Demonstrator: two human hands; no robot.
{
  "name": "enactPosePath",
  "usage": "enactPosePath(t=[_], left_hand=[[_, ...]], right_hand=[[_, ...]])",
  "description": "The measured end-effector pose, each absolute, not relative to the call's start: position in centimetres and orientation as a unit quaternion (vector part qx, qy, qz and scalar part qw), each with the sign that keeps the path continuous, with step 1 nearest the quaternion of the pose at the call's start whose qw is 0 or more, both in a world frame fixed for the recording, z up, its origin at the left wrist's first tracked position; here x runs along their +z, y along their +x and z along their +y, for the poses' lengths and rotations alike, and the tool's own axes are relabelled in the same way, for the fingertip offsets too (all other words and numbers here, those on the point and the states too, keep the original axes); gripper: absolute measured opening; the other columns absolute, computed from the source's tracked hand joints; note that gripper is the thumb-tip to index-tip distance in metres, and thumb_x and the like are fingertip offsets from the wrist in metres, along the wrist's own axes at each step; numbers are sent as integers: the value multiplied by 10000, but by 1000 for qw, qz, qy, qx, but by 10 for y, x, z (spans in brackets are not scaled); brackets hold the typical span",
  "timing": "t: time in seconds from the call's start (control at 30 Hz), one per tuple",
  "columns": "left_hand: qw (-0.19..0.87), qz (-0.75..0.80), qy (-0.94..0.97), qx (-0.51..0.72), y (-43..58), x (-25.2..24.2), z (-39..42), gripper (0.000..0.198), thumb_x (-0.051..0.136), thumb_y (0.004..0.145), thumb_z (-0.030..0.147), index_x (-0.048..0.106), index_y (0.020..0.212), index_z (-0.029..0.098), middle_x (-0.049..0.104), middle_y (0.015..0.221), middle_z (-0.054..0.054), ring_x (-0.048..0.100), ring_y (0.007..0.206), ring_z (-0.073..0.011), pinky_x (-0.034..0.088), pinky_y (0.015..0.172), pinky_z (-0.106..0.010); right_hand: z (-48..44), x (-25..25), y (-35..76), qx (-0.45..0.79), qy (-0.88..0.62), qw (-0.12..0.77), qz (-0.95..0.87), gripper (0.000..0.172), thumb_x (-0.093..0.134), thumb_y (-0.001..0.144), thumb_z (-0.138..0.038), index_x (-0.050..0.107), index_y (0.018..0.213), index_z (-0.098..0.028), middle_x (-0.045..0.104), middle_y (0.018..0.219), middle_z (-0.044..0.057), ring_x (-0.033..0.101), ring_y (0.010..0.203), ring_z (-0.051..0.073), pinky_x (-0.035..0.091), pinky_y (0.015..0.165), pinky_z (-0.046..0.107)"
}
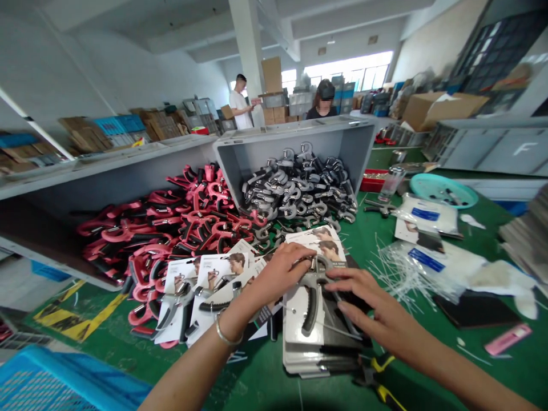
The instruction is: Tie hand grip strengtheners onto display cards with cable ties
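Observation:
My left hand (280,273) presses down on the top of a grey-and-black hand gripper (314,297) that lies on a printed backing card (299,319) on top of a stack of such cards. Its fingers are curled over the gripper's metal spring. My right hand (370,308) rests on the gripper's right handle, fingers bent around it. A thin white cable tie runs across the card. To the left lie several carded grippers (201,291) in a loose pile.
A grey bin (257,148) on its side spills grey grippers (299,191); red grippers (171,222) are heaped to its left. White cable ties (398,271), plastic bags (428,220), a teal dish (443,191), pliers (381,379) and a blue crate (55,382) surround me. Two people stand far behind.

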State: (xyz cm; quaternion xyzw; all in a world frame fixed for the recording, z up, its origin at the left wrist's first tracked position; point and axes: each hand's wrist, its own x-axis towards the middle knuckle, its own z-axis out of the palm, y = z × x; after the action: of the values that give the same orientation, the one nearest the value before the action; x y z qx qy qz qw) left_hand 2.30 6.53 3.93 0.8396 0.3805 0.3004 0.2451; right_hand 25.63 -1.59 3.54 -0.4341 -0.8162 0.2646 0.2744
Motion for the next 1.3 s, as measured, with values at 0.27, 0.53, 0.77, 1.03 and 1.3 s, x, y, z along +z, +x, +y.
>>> enactPosePath(t=[0.27,0.53,0.77,1.03,1.3], left_hand=[[379,368,773,351,24,36,60,165,656,894,274,723,1031,209,709,1012,-41,623,994,-199,455,935,-335],[376,354,781,353,28,31,62,217,614,924,270,718,1110,225,695,1082,-59,602,1062,-213,436,988,-361],[337,311,836,301,28,44,65,227,617,916,231,693,1130,229,682,1093,-64,573,1083,-227,409,1007,-386],[359,360,789,345,28,31,50,109,673,882,243,722,977,223,710,960,-24,584,993,-208,435,914,-332],[301,346,807,371,31,24,39,229,611,933,218,724,1128,256,732,1054,-41,566,1066,-211,431,966,-364]], right_hand=[[-16,40,242,232,-455,291,-809,268,610,907,-199,596,1163,-277,604,1158,66,509,1126,259,436,996,485],[-32,54,223,192,-469,241,-828,176,669,863,-230,643,1030,-280,570,1157,64,487,1135,282,440,996,499],[-48,42,216,146,-496,256,-817,184,529,899,-152,597,1038,-251,519,1311,96,476,1195,302,424,1023,552],[-19,47,241,156,-455,246,-841,194,527,914,-129,597,1053,-245,541,1273,81,462,1211,274,438,1022,501],[-22,44,236,177,-443,280,-833,102,565,962,-249,661,928,-247,594,1172,59,478,1124,253,440,965,452]])
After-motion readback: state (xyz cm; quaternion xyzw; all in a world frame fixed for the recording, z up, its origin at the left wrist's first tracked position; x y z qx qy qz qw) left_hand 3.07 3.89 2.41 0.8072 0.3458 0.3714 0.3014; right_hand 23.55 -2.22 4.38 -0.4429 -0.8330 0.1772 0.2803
